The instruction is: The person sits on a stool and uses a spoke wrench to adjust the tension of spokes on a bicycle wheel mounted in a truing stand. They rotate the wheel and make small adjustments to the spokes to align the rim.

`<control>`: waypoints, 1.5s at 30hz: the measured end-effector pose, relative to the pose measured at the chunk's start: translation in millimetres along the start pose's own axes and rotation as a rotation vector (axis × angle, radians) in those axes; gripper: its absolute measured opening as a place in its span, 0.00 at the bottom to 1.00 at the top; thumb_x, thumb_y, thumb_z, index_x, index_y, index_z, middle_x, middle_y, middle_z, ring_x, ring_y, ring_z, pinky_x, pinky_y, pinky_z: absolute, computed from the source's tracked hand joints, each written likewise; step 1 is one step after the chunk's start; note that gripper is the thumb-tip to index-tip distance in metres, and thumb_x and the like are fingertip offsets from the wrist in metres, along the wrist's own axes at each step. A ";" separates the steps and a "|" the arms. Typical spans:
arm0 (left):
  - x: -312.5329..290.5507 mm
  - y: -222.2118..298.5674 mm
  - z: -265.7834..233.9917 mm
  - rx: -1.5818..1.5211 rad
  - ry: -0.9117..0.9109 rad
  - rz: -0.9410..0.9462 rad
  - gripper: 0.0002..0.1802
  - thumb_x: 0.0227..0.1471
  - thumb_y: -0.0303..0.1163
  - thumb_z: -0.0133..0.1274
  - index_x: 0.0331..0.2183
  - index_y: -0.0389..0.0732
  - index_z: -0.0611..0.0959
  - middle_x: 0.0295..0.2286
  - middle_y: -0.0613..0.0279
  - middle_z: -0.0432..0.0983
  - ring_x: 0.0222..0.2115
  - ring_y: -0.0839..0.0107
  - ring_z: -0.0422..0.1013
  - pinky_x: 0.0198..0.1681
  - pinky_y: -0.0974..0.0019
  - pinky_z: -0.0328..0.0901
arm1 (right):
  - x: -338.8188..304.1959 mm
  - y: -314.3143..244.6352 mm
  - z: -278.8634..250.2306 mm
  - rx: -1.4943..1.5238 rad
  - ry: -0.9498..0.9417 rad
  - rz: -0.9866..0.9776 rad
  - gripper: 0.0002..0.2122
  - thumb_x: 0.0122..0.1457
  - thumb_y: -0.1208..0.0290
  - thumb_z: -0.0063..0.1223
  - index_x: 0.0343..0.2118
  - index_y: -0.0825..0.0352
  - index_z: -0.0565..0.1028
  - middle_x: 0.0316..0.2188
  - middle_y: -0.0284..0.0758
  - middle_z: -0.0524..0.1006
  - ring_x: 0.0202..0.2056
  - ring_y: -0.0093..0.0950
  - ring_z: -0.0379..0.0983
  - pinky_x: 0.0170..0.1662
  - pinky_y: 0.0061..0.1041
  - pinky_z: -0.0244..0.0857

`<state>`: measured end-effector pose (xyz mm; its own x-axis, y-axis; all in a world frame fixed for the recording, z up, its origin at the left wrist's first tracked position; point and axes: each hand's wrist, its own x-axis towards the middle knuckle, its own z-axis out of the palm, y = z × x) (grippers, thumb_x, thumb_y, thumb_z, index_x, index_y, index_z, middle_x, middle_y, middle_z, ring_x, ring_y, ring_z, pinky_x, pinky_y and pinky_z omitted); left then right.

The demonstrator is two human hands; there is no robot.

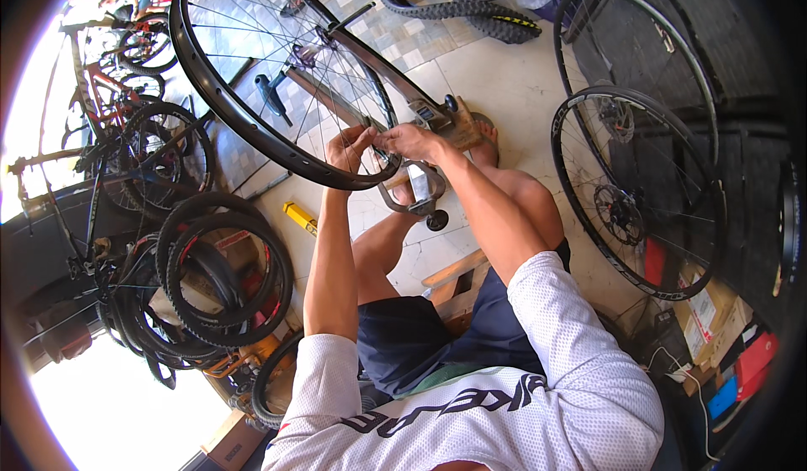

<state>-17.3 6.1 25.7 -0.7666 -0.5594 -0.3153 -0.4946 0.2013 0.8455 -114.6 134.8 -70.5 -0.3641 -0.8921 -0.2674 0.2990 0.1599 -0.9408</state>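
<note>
A spoked bicycle wheel with a bare black rim is mounted at a slant in a metal truing stand. At the near side of that rim, both my hands meet among the spokes. My left hand is closed, its fingertips pinched together beside the spokes. From the right, my right hand reaches in with its fingers pinched against the left fingertips. Whatever lies between the fingers is too small to make out. Below the hands, the stand's curved arm and black knob show between my feet.
A dark-handled tool lies beyond the rim, and a yellow box is on the floor at left. Tyres and parked bicycles crowd the left. Two wheels lean at right; more tyres lie ahead.
</note>
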 end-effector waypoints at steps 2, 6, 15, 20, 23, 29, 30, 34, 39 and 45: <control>-0.4 -5.3 -4.3 0.047 0.022 0.006 0.26 0.51 0.43 0.65 0.38 0.26 0.83 0.29 0.56 0.81 0.33 0.74 0.76 0.40 0.70 0.68 | 2.7 0.1 2.6 0.073 -0.072 0.014 0.19 0.61 0.50 0.56 0.29 0.64 0.82 0.27 0.27 0.79 0.32 0.18 0.70 0.41 0.24 0.65; 8.2 -8.3 -2.7 0.088 -0.047 -0.027 0.32 0.51 0.52 0.62 0.45 0.31 0.82 0.32 0.63 0.81 0.34 0.75 0.73 0.41 0.69 0.66 | 8.8 10.4 -0.2 0.112 -0.015 -0.027 0.16 0.59 0.53 0.60 0.30 0.64 0.83 0.28 0.29 0.81 0.33 0.20 0.73 0.41 0.25 0.66; 8.1 -13.8 -2.4 0.010 -0.073 -0.031 0.30 0.52 0.50 0.62 0.45 0.32 0.82 0.32 0.63 0.80 0.33 0.76 0.73 0.39 0.71 0.65 | -1.3 -25.2 22.6 -0.557 0.397 0.091 0.24 0.46 0.49 0.68 0.36 0.65 0.78 0.29 0.43 0.82 0.35 0.41 0.80 0.40 0.37 0.72; 2.9 -3.1 -0.2 0.102 -0.066 -0.078 0.29 0.52 0.51 0.62 0.45 0.36 0.83 0.35 0.64 0.81 0.34 0.76 0.72 0.40 0.70 0.65 | -8.2 -34.1 34.3 -0.609 0.455 0.040 0.13 0.51 0.60 0.64 0.37 0.59 0.78 0.32 0.42 0.82 0.39 0.40 0.79 0.43 0.38 0.72; 2.9 -4.3 -1.0 0.088 -0.071 -0.067 0.29 0.52 0.51 0.62 0.46 0.36 0.83 0.36 0.64 0.81 0.34 0.76 0.72 0.39 0.69 0.65 | -7.6 -37.1 36.5 -0.578 0.464 0.030 0.14 0.51 0.60 0.63 0.38 0.60 0.79 0.33 0.42 0.82 0.40 0.40 0.79 0.44 0.39 0.72; 6.7 -10.8 0.0 0.097 -0.067 -0.070 0.28 0.53 0.51 0.61 0.46 0.37 0.83 0.37 0.63 0.81 0.39 0.74 0.74 0.42 0.67 0.65 | -6.1 -30.9 17.6 -0.543 0.367 0.071 0.15 0.47 0.58 0.67 0.33 0.62 0.80 0.30 0.42 0.82 0.36 0.42 0.79 0.40 0.38 0.72; 8.6 -11.3 0.9 0.110 -0.066 -0.077 0.28 0.54 0.51 0.60 0.47 0.37 0.83 0.37 0.63 0.81 0.40 0.73 0.74 0.42 0.67 0.66 | -4.5 -29.8 11.4 -0.498 0.342 0.068 0.15 0.47 0.58 0.67 0.32 0.63 0.81 0.29 0.42 0.82 0.36 0.42 0.79 0.40 0.38 0.72; 10.0 -20.0 -0.3 0.049 -0.047 -0.101 0.27 0.55 0.51 0.59 0.45 0.37 0.83 0.37 0.64 0.81 0.40 0.73 0.74 0.43 0.64 0.65 | -6.4 -26.5 8.6 -0.224 0.377 0.015 0.13 0.50 0.62 0.68 0.31 0.68 0.82 0.25 0.39 0.82 0.26 0.29 0.79 0.33 0.30 0.72; 13.0 -22.4 2.1 -0.022 -0.032 -0.122 0.26 0.55 0.52 0.59 0.43 0.37 0.84 0.36 0.65 0.80 0.41 0.72 0.74 0.43 0.63 0.65 | -3.3 -23.2 1.9 0.096 0.446 0.031 0.10 0.53 0.67 0.66 0.33 0.69 0.82 0.22 0.33 0.81 0.21 0.20 0.77 0.24 0.23 0.68; 14.3 -17.7 6.5 0.005 -0.034 -0.150 0.26 0.56 0.51 0.58 0.43 0.36 0.83 0.37 0.64 0.81 0.41 0.72 0.73 0.42 0.63 0.65 | -4.4 -17.6 -7.2 -0.014 0.240 0.100 0.07 0.56 0.76 0.52 0.30 0.65 0.83 0.21 0.29 0.80 0.21 0.18 0.72 0.24 0.21 0.66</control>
<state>-22.2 -0.2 3.5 -0.6977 -0.5555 -0.4524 -0.6063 0.1215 0.7859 -124.6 139.0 -54.2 -0.5327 -0.7460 -0.3997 0.3325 0.2499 -0.9094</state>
